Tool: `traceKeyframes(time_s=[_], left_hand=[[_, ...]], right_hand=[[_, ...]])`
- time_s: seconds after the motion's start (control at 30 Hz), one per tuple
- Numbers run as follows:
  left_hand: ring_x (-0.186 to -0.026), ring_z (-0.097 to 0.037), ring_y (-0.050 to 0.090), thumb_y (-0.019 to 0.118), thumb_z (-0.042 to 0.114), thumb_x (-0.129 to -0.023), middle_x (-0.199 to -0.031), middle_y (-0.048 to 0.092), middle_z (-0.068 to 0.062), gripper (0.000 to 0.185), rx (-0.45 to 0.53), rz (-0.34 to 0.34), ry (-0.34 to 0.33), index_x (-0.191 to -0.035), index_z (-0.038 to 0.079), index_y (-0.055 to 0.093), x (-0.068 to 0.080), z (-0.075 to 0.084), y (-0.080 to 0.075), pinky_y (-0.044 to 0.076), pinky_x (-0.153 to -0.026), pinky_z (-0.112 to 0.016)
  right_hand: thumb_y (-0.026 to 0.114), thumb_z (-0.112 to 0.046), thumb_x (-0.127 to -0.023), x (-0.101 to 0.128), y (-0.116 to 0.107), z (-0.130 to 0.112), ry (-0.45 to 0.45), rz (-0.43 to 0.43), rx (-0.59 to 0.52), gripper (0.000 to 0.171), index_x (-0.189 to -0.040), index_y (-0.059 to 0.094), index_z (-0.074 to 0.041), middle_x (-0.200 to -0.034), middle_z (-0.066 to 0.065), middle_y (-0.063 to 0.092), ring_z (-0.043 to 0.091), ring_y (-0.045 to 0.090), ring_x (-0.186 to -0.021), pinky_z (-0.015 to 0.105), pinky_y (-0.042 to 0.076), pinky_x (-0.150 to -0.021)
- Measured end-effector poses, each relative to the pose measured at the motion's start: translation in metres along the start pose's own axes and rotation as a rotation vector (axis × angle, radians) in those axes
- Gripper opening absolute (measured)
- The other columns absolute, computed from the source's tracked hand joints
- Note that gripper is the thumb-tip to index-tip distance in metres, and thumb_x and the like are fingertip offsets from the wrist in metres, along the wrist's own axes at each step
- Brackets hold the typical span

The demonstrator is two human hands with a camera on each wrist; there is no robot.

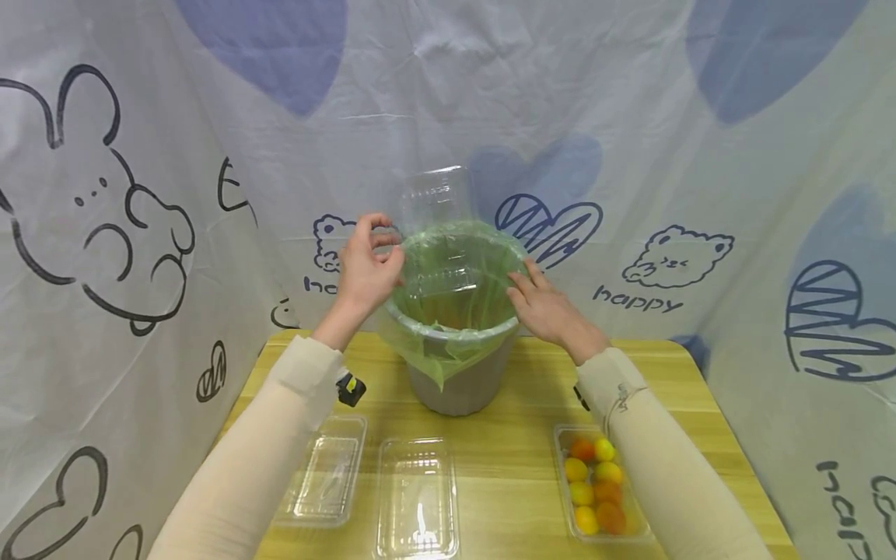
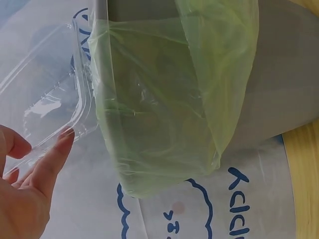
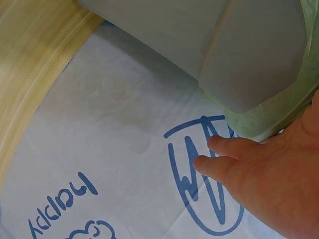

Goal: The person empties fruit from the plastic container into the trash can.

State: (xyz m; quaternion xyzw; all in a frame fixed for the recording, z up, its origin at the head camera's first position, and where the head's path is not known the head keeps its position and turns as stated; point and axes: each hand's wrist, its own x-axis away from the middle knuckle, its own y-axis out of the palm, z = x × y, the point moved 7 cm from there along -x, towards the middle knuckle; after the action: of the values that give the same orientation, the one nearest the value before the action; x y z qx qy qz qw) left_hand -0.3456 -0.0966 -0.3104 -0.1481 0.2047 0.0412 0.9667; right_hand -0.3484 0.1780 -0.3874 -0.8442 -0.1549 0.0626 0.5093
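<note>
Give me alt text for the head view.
A person's left grip holds a clear box at a green-lined bin; right grip touches the rim. On the table: two clear trays, one tray of round yellow and orange things.

The word "happy" is printed in dark blue on the white fabric backdrop, right of centre in the head view. It recurs there partly covered left of centre and cut off at lower right, tilted at lower left in the right wrist view, and cropped at lower right in the left wrist view.
</note>
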Motion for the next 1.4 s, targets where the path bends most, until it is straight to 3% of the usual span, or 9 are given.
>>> traceKeyframes(time_s=[0.07,0.2,0.43,0.77,1.07,1.4], left_hand=[[-0.090,-0.051,0.075,0.055,-0.002,-0.095,-0.131,0.069,-0.026,0.043,0.001,-0.012,-0.018,-0.138,0.004,0.048,0.002,0.000,0.000,0.067,-0.060,-0.052],[-0.091,-0.047,0.076,0.057,-0.003,-0.095,-0.130,0.070,-0.025,0.046,0.008,-0.033,-0.061,-0.140,0.004,0.048,0.005,0.001,0.001,0.068,-0.058,-0.041],[-0.070,-0.038,0.073,0.059,0.000,-0.095,-0.126,0.072,-0.022,0.046,0.009,-0.093,-0.116,-0.140,0.006,0.050,0.015,0.006,0.005,0.067,-0.057,-0.040],[-0.086,-0.044,0.074,0.058,0.002,-0.096,-0.131,0.069,-0.024,0.049,0.031,-0.180,-0.147,-0.143,0.006,0.047,0.032,0.019,0.012,0.068,-0.062,-0.048],[-0.076,-0.040,0.073,0.060,0.000,-0.093,-0.126,0.072,-0.023,0.050,0.059,-0.230,-0.165,-0.141,0.003,0.048,0.047,0.026,0.020,0.067,-0.058,-0.046],[-0.087,-0.044,0.075,0.060,0.001,-0.093,-0.127,0.070,-0.025,0.050,0.096,-0.276,-0.175,-0.142,0.003,0.048,0.067,0.031,0.023,0.068,-0.061,-0.051]], right_hand=[[0.018,-0.041,-0.115,0.000,0.000,0.000,0.000,-0.002,0.005,0.063,-0.169,0.018,-0.009,-0.178,0.014,-0.012,0.049,0.010,-0.161,0.069,0.017,-0.131],[0.017,-0.042,-0.114,0.001,0.001,0.000,0.004,-0.004,0.011,0.064,-0.169,0.018,-0.009,-0.178,0.013,-0.012,0.049,0.011,-0.161,0.067,0.018,-0.131],[0.018,-0.043,-0.114,0.001,0.001,0.001,0.012,-0.003,0.005,0.064,-0.169,0.019,-0.011,-0.178,0.012,-0.012,0.049,0.012,-0.161,0.067,0.019,-0.131],[0.018,-0.042,-0.114,0.000,0.001,-0.001,0.015,-0.009,0.003,0.063,-0.170,0.018,-0.012,-0.178,0.011,-0.013,0.051,0.014,-0.160,0.069,0.019,-0.130],[0.017,-0.047,-0.113,0.001,-0.001,-0.002,0.019,-0.010,-0.002,0.066,-0.170,0.018,-0.013,-0.178,0.009,-0.013,0.051,0.012,-0.160,0.070,0.014,-0.131],[0.016,-0.044,-0.113,0.002,-0.001,-0.001,0.016,-0.014,0.001,0.066,-0.170,0.013,-0.010,-0.178,0.010,-0.014,0.051,0.013,-0.160,0.066,0.016,-0.132]])
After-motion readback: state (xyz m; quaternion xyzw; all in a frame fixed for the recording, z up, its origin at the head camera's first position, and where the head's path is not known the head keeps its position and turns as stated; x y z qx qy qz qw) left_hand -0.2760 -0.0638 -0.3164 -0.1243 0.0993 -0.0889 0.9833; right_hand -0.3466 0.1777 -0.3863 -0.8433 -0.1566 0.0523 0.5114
